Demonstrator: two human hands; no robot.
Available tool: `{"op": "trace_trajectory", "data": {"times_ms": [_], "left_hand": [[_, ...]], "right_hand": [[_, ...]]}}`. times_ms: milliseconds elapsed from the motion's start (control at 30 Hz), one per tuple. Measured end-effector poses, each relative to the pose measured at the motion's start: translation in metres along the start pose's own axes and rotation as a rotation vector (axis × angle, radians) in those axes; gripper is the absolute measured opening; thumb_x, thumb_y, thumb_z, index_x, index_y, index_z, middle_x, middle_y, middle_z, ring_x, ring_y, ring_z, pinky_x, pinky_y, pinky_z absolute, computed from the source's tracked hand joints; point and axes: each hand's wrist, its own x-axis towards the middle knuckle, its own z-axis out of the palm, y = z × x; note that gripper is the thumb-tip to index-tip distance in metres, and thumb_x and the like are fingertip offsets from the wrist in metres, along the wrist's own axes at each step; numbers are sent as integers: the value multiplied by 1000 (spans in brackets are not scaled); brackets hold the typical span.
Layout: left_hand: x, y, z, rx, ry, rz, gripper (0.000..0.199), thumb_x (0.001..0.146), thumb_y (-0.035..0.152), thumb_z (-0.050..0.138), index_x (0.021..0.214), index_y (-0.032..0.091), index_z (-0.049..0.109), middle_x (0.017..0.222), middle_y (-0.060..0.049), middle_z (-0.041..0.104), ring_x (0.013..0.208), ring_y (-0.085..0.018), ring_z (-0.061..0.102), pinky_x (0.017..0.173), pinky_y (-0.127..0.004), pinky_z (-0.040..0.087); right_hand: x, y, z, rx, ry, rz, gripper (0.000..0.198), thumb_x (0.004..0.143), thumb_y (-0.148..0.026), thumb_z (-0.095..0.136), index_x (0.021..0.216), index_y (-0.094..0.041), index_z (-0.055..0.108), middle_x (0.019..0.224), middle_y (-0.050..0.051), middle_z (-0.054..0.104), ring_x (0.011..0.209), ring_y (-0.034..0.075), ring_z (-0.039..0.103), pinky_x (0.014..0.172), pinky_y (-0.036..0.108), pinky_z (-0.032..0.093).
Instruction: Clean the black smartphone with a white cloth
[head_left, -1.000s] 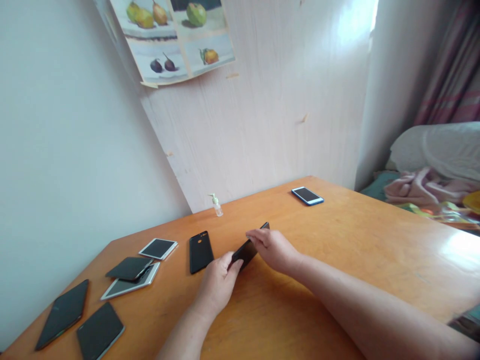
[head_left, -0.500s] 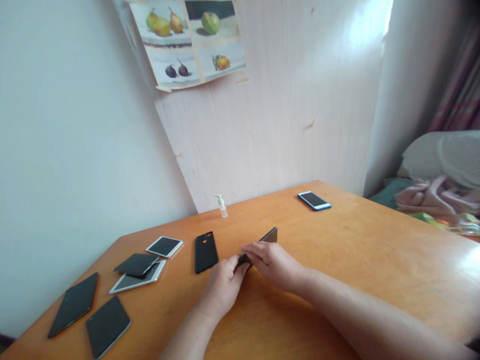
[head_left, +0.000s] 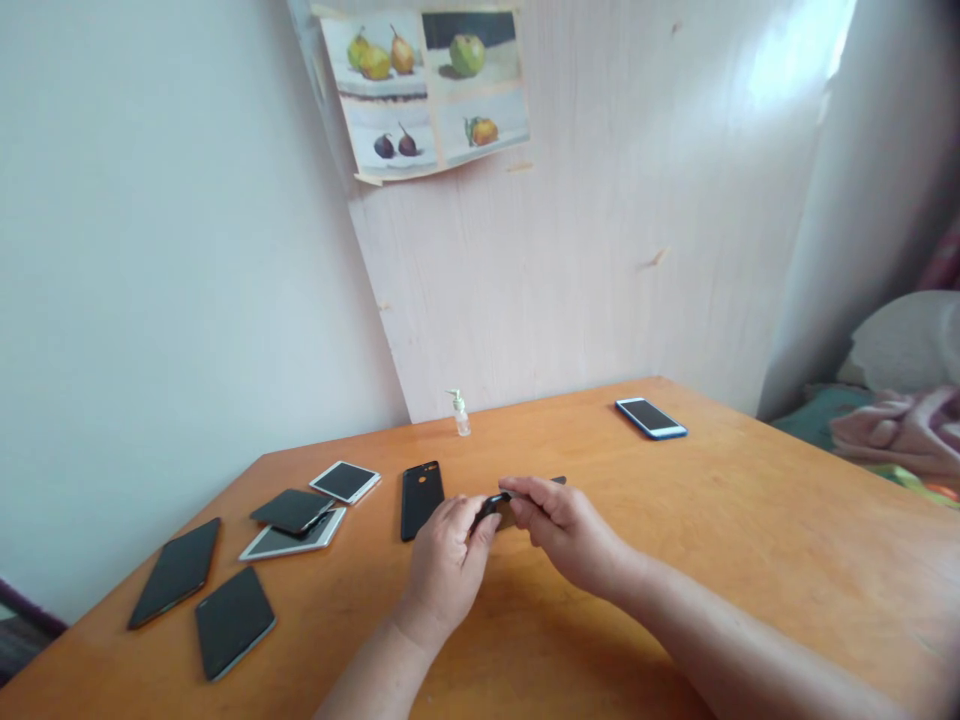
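Above the table, both of my hands are closed on a dark, thin phone (head_left: 508, 516). My left hand (head_left: 448, 552) pinches its near left end, where a black curved edge shows between thumb and fingers. Whether that edge is a separate cover I cannot tell. My right hand (head_left: 559, 528) grips the phone farther right, its fingers over the upper side and hiding most of it. A dark corner pokes out beyond the right knuckles. Just left of and behind my left hand lies a black phone case (head_left: 422, 498) with a round hole.
Left on the wooden table (head_left: 600, 620) lie several phones: a white-framed one (head_left: 345, 481), a dark one (head_left: 292, 510) resting on another white one (head_left: 259, 546), and two black ones (head_left: 176, 573) (head_left: 235, 622). A pump bottle (head_left: 460, 415) and a blue-edged phone (head_left: 651, 418) stand farther back.
The phone in my hands has tipped to lie flatter, and its black curved edge now shows at the left hand. The view has shifted, so the scene sits farther right.
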Motion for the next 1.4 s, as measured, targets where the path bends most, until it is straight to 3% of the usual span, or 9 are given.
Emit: {"op": "trace_trajectory", "data": {"times_ms": [367,600,733,867,1000,1100,1200,1300,1400], "left_hand": [[-8,13,-11,43,179,207,19,93,24,57,111,22,60,87,-4,66,81,-18,62,75,-31,51],[-16,10,-12,-96,297,96,27,87,29,67,112,24,59,93,-2,67,84,-16,65,77,-27,53],[-13,14,-5,-252,180,-57,34,92,33,58,124,23,52,113,-7,66,101,-19,64,89,-32,52],[-8,15,1,-289,-3,-83,27,99,30,44,121,22,57,109,-8,69,96,-19,65,86,-33,52],[-6,9,0,-141,38,-24,22,98,29,45,109,21,62,99,-7,70,91,-21,66,81,-33,53],[-7,7,-2,-25,82,38,19,97,29,46,104,21,62,93,-7,70,90,-22,66,80,-35,52],[-7,8,-1,46,95,90,17,97,28,47,103,21,61,91,-7,69,88,-23,66,78,-35,52],[-8,9,1,32,74,148,17,97,24,46,107,21,60,92,-7,69,87,-22,65,78,-35,52],[-8,10,1,-9,48,202,17,97,21,44,104,20,59,94,-7,69,89,-21,65,80,-35,52]], "right_hand": [[-1,-25,-11,1,-73,-12,16,94,-28,51,97,-18,63,78,1,65,71,13,58,65,24,45],[-3,-19,-11,282,-94,54,22,96,-37,52,95,-16,59,78,1,64,71,13,59,65,24,46],[4,-12,-16,333,-37,102,29,94,-43,53,92,-16,59,77,2,62,68,12,56,63,24,45],[8,-7,-17,334,24,147,29,93,-44,55,94,-16,61,71,0,59,60,10,50,55,21,41],[8,-1,-14,323,94,141,29,92,-42,55,104,-17,66,74,0,60,61,10,52,56,22,44],[8,0,-14,268,206,85,28,92,-39,57,109,-20,68,83,2,64,61,10,54,57,23,46],[2,-9,-12,153,260,-79,23,93,-32,56,109,-21,68,85,3,64,66,12,57,62,25,49],[-8,-27,-5,58,161,-287,24,95,-22,51,113,-22,66,89,4,65,80,14,61,74,27,51],[-15,-38,-1,30,20,-368,29,97,-17,47,120,-24,63,98,6,66,90,15,62,82,28,51]]}}
